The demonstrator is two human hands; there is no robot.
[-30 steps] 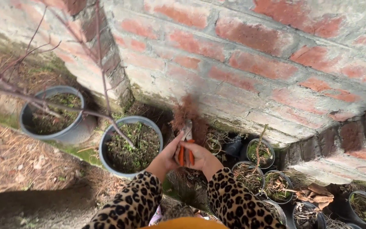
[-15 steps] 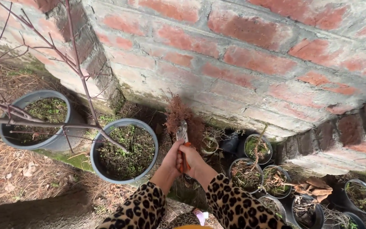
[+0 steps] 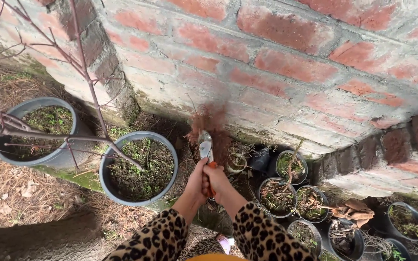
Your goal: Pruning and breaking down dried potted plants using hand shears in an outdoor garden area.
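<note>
Both my hands clasp the orange handles of a pair of pruning shears (image 3: 205, 146), whose metal blades point up at a dry reddish-brown plant (image 3: 211, 124) against the brick wall. My left hand (image 3: 197, 182) wraps the handles from the left; my right hand (image 3: 218, 181) closes over them from the right. The handles are squeezed together and the blades look closed at the plant's stems. Both arms wear leopard-print sleeves.
Two large grey pots (image 3: 139, 167) (image 3: 35, 131) with soil and bare branches stand to the left. Several small black pots (image 3: 290, 167) cluster to the right along the red brick wall (image 3: 276, 63). Dry needles cover the ground at the left.
The shears' handles have closed together under both hands, and the blades have pushed up into the brown plant. The view has shifted slightly to the right.
</note>
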